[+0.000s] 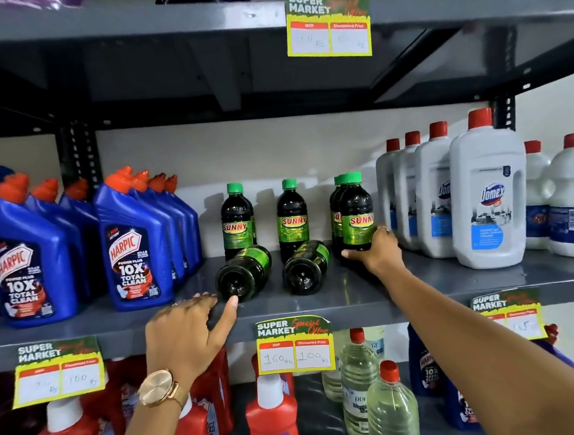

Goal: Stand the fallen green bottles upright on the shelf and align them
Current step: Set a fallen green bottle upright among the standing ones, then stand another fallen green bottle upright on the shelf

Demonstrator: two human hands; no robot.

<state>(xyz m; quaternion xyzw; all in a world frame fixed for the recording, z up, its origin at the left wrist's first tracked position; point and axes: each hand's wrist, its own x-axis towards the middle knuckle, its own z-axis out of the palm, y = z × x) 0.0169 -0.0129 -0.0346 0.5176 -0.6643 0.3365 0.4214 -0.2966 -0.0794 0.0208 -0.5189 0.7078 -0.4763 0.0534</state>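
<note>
Two dark green-capped bottles lie on their sides on the grey middle shelf point(421, 289), bases toward me: the left fallen bottle point(243, 272) and the right fallen bottle point(306, 265). Behind them two bottles stand upright point(237, 221) point(291, 217). At the right, a front upright bottle point(356, 212) stands before others in its row, and my right hand point(377, 251) is wrapped around its lower part. My left hand point(191, 331), wearing a gold watch, hovers at the shelf edge with fingers spread, its thumb just below the left fallen bottle's base.
Blue Harpic bottles point(129, 243) crowd the shelf's left side, white Domex bottles point(486, 194) the right. Yellow price tags point(294, 345) hang on the shelf edge. Below stand red bottles point(272, 421) and clear ones point(392, 411). An upper shelf point(160, 24) overhangs.
</note>
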